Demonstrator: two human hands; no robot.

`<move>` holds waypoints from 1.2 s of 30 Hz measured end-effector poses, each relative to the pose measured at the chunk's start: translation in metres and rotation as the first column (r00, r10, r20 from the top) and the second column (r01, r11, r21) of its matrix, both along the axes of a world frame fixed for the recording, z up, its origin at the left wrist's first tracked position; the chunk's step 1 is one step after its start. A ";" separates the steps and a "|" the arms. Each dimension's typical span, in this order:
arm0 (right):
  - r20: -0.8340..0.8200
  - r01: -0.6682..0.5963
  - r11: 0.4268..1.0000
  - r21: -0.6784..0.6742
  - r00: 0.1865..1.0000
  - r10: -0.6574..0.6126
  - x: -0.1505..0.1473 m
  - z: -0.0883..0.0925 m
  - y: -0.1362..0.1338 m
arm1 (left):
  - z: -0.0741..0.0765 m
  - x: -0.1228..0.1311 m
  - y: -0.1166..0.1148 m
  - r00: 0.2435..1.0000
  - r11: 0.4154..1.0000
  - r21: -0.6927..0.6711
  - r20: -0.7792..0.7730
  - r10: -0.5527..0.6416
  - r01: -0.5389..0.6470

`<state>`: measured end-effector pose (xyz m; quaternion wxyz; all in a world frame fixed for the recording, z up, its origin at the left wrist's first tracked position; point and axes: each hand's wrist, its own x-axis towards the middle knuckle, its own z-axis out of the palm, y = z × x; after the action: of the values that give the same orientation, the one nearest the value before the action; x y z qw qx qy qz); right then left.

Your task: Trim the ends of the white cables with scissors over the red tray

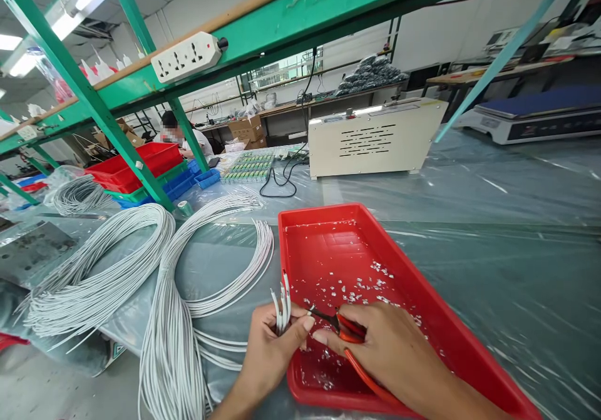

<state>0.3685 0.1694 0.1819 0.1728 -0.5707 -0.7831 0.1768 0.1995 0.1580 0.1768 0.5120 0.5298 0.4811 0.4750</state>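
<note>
My left hand (272, 348) is closed around the ends of several thin white wires (283, 301), holding them upright at the left rim of a red tray (451, 338). My right hand (389, 351) grips red-handled wire strippers (350, 329), whose dark jaws point left toward the wire ends. Both hands sit over the near part of the tray, thumbs almost touching. Small white scraps of insulation (370, 288) lie scattered on the tray floor.
Big looped bundles of white wire (154, 263) lie left of the tray on the plastic-covered table (507, 220). A beige machine box (375, 138) stands behind. Red and blue bins (141, 163), green shelf posts (113, 132) and a seated person (178, 135) are at back left.
</note>
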 end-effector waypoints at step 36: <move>-0.825 -0.293 0.923 -0.250 0.563 -0.044 -0.004 0.000 0.007 | -0.003 0.002 0.004 0.992 0.991 -0.050 -0.031 -0.125 0.123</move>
<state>0.3645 0.1764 0.1821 0.3940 -0.3873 -0.6063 0.5719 0.2015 0.1623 0.1736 0.5449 0.5542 0.4672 0.4215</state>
